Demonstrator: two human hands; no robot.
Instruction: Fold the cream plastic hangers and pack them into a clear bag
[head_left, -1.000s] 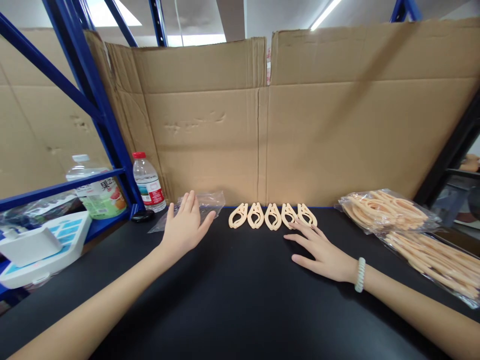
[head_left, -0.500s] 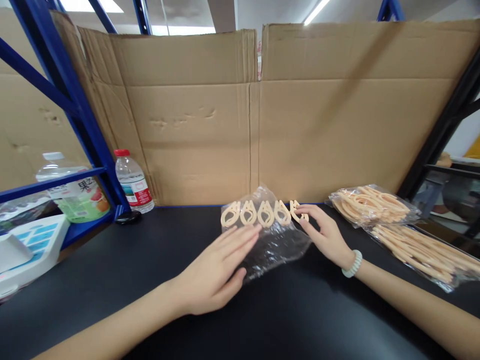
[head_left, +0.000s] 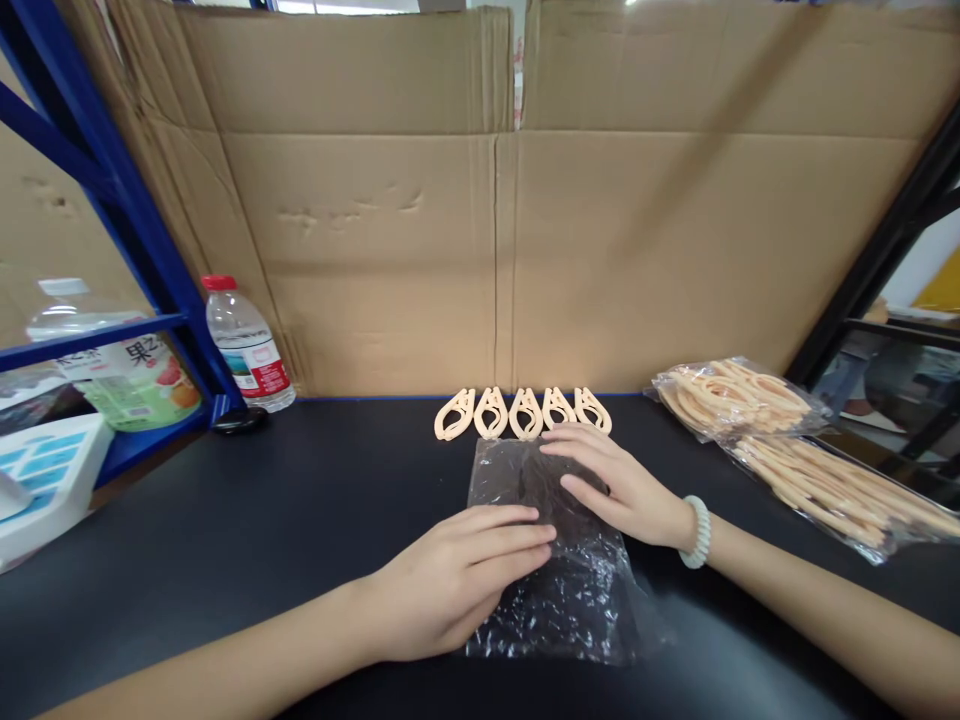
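Note:
A clear plastic bag (head_left: 559,610) lies flattened on the black table. My left hand (head_left: 457,575) rests on its left side, palm down with the fingers stretched out. On the bag's upper right part, my right hand (head_left: 622,490) has its fingers spread and slightly bent; it wears a pale beaded bracelet (head_left: 697,532). Just beyond the bag stretches a row of several peach plastic loop-shaped pieces (head_left: 491,412) that look like folded hangers. My right fingertips come close to the near end of the row's right-hand pieces, and I cannot tell whether they touch.
Bagged peach loop pieces (head_left: 735,395) and a bag of long peach strips (head_left: 832,490) lie at the right. A red-capped bottle (head_left: 251,350), a black round object (head_left: 240,420) and a white-and-blue tray (head_left: 45,470) are at the left. A cardboard wall (head_left: 375,230) closes the back.
The bag has slid toward me, out from under the row of loop pieces. My right hand has left the rightmost piece and moved onto the bag. The camera has tilted down.

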